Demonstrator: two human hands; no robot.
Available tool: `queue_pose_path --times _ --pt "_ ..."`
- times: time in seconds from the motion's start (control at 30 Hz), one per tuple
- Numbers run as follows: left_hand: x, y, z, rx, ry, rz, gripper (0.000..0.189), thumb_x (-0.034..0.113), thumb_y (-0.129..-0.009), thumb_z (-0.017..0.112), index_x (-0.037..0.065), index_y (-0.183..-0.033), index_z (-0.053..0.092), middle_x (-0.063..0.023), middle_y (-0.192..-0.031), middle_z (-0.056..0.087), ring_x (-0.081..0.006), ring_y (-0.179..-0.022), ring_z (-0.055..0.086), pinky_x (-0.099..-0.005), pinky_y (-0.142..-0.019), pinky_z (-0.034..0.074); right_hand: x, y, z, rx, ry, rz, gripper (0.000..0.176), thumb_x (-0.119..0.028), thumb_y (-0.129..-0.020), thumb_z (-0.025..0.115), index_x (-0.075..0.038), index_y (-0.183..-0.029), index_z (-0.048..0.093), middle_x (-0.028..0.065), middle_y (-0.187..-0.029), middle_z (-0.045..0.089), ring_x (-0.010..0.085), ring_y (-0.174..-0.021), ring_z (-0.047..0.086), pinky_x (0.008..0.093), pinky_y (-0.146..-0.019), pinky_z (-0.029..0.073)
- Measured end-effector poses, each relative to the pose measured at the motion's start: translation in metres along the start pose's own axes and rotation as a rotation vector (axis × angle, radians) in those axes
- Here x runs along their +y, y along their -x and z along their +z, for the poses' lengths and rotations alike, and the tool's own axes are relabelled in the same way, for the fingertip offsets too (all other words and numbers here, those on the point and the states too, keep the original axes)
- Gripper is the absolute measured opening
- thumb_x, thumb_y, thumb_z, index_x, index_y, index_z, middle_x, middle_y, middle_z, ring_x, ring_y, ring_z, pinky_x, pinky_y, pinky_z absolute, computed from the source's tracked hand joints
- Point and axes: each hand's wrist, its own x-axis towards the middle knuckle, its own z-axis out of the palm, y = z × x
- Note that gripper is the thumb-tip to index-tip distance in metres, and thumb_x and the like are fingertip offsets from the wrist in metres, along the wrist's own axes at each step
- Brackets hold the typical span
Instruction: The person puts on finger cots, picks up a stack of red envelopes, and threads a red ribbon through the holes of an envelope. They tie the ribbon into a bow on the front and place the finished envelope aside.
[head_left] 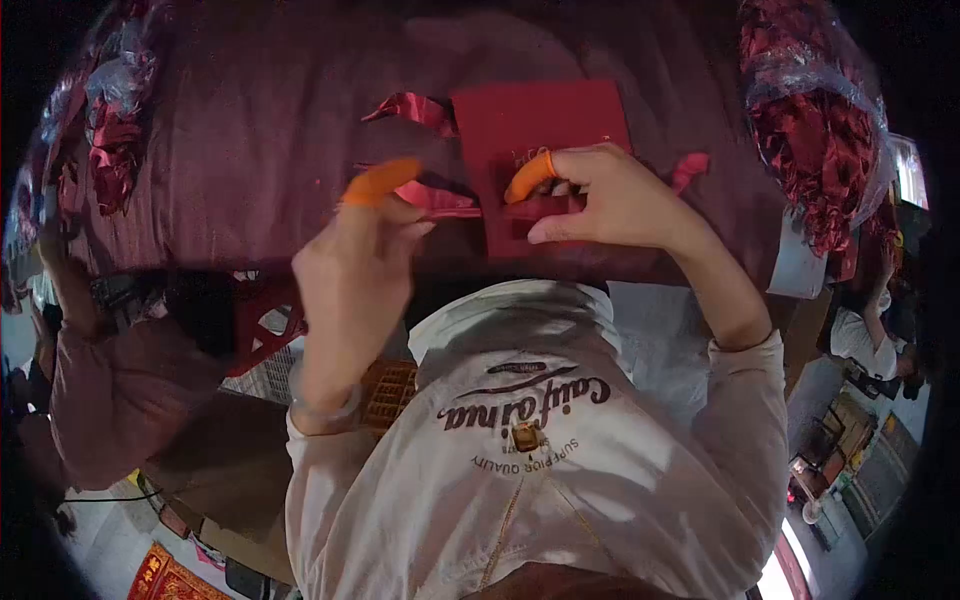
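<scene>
A flat red box or folder (540, 115) with small gold lettering lies before me on the cloth-covered table. Shiny red ribbon (425, 112) sticks out from its left side, and a pinkish ribbon end (690, 170) shows past its right side. My left hand (350, 245), slightly blurred, wears an orange finger cot and pinches a ribbon strand left of the box. Over the box's lower part, my right hand (610, 200) is curled, also with an orange finger cot. Its index finger presses on a red ribbon band; the thumb tip rests lower on the box.
Bundles of shiny red ribbon in clear plastic lie at the right (815, 130) and left (115, 130) of the dark red tablecloth (260, 130). A brown plastic crate (388, 395) stands below the table edge. Other people's arms show at both sides.
</scene>
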Motion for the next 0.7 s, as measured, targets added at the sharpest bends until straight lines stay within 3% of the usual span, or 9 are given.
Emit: queue_pose_path --times 0.07,0.17,0.2,0.3,0.33,0.4,0.5,0.6,0.7 --pt "-0.006 0.008 -0.027 -0.018 -0.070 -0.141 0.036 0.003 -0.070 0.073 0.005 -0.103 0.059 -0.0052 -0.069 0.064 -0.0083 -0.058 0.057 -0.0223 -0.053 0.045 -0.003 -0.002 -0.005 -0.085 0.016 0.057 0.039 -0.015 -0.066 0.077 -0.007 -0.101 0.063 0.0041 -0.088 0.065 0.0118 -0.072 0.057 0.0253 -0.065 0.045" --pt "-0.054 0.025 -0.042 -0.056 -0.130 -0.355 0.038 0.001 -0.071 0.072 0.004 -0.106 0.059 -0.0038 -0.069 0.065 -0.0083 -0.053 0.052 -0.0204 -0.054 0.043 -0.011 -0.003 -0.004 -0.053 -0.063 0.076 0.040 -0.015 -0.067 0.076 -0.006 -0.103 0.061 0.0070 -0.084 0.064 0.0134 -0.075 0.059 0.0269 -0.067 0.047" --pt "-0.058 0.027 -0.039 0.003 0.224 -0.435 0.039 0.000 -0.072 0.071 0.002 -0.109 0.058 -0.0046 -0.078 0.065 -0.0091 -0.062 0.054 -0.0217 -0.059 0.045 -0.010 -0.003 -0.003 -0.055 -0.061 0.075 0.040 -0.015 -0.067 0.076 -0.006 -0.103 0.061 0.0070 -0.084 0.064 0.0134 -0.075 0.059 0.0269 -0.067 0.047" --pt "-0.051 0.033 -0.024 0.331 -0.052 -0.107 0.039 -0.003 -0.074 0.068 0.000 -0.111 0.056 -0.0066 -0.093 0.063 -0.0107 -0.077 0.056 -0.0227 -0.066 0.046 -0.010 -0.001 0.000 -0.031 -0.006 0.082 0.040 -0.013 -0.068 0.074 -0.005 -0.105 0.061 0.0060 -0.084 0.063 0.0127 -0.073 0.057 0.0272 -0.068 0.047" --pt "-0.035 0.033 -0.019 0.411 -0.031 -0.086 0.036 -0.005 -0.078 0.064 -0.002 -0.113 0.053 -0.0098 -0.101 0.058 -0.0139 -0.090 0.055 -0.0242 -0.073 0.046 -0.012 0.000 0.001 -0.028 -0.027 0.088 0.041 -0.013 -0.068 0.074 -0.006 -0.106 0.060 0.0059 -0.085 0.063 0.0130 -0.074 0.057 0.0274 -0.069 0.047" --pt "-0.012 0.031 0.006 0.517 0.274 0.041 0.031 -0.005 -0.082 0.058 -0.005 -0.112 0.052 -0.0103 -0.097 0.057 -0.0157 -0.086 0.056 -0.0244 -0.073 0.046 -0.012 0.001 0.000 -0.025 -0.032 0.094 0.042 -0.013 -0.068 0.074 -0.006 -0.107 0.060 0.0059 -0.086 0.063 0.0133 -0.074 0.057 0.0277 -0.070 0.047" --pt "0.019 0.014 0.038 0.236 0.669 -0.048 0.038 0.001 -0.090 0.050 -0.003 -0.127 0.042 -0.0088 -0.103 0.055 -0.0113 -0.087 0.054 -0.0231 -0.078 0.046 -0.004 0.004 0.000 -0.008 -0.036 -0.015 0.044 -0.012 -0.069 0.073 -0.006 -0.110 0.058 0.0058 -0.087 0.062 0.0142 -0.075 0.057 0.0278 -0.072 0.047" --pt "0.011 -0.007 0.067 0.229 0.206 0.053 0.050 0.006 -0.080 0.066 -0.002 -0.124 0.045 -0.0099 -0.103 0.051 -0.0168 -0.082 0.051 -0.0254 -0.072 0.044 -0.018 0.020 -0.006 0.049 -0.009 -0.040 0.041 -0.009 -0.072 0.071 -0.005 -0.111 0.057 0.0065 -0.091 0.063 0.0144 -0.074 0.057 0.0269 -0.072 0.047" --pt "0.007 -0.004 0.072 0.204 0.227 -0.011 0.054 0.008 -0.074 0.072 -0.001 -0.122 0.048 -0.0101 -0.103 0.051 -0.0194 -0.079 0.050 -0.0274 -0.069 0.044 -0.034 0.050 -0.031 0.138 -0.041 0.093 0.038 -0.006 -0.073 0.070 -0.002 -0.109 0.058 0.0054 -0.093 0.063 0.0124 -0.078 0.057 0.0248 -0.073 0.047"
